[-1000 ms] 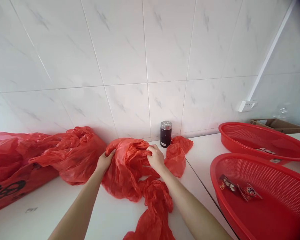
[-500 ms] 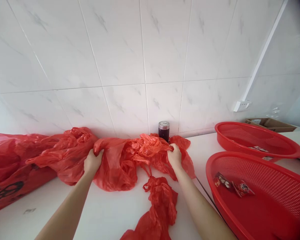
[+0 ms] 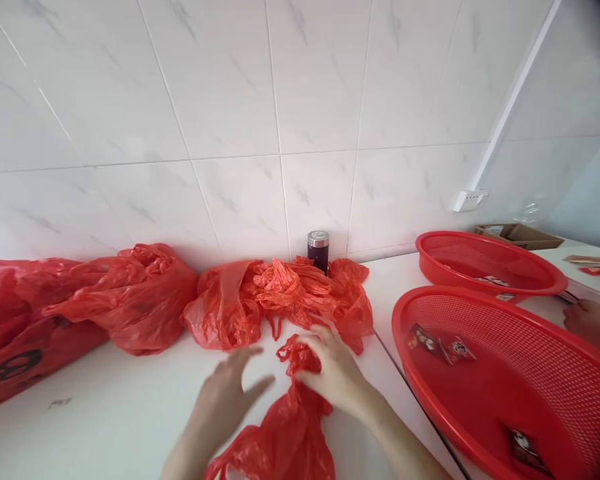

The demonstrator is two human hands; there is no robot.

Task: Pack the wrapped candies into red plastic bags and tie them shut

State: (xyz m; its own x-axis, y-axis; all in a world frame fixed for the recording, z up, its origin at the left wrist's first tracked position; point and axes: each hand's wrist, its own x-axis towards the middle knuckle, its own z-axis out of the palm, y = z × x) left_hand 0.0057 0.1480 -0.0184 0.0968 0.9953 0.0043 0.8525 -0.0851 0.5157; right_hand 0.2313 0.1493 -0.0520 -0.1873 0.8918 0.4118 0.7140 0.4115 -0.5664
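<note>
A crumpled red plastic bag (image 3: 285,433) lies on the white table in front of me. Over its knotted upper end hovers my right hand (image 3: 333,370), fingers spread and slightly blurred; whether they touch the plastic I cannot tell. To the left of that bag, my left hand (image 3: 230,387) is in the air with thumb and fingers apart, holding nothing. Farther back, a heap of red plastic bags (image 3: 290,293) rests by the wall. Another bunched red bag (image 3: 145,300) sits to its left, beside a larger red bag with black print (image 3: 25,360).
A dark cup with a metal lid (image 3: 319,250) stands behind the heap. On the right are a large red basket (image 3: 405,333) holding several small packets, a second red basket (image 3: 490,240), and a cardboard box (image 3: 523,237). Another person's hand (image 3: 590,323) shows at the right edge.
Both hands have let go of the bag heap by the wall and moved back toward the nearer bag, opening up. Another person's hand has appeared at the right.
</note>
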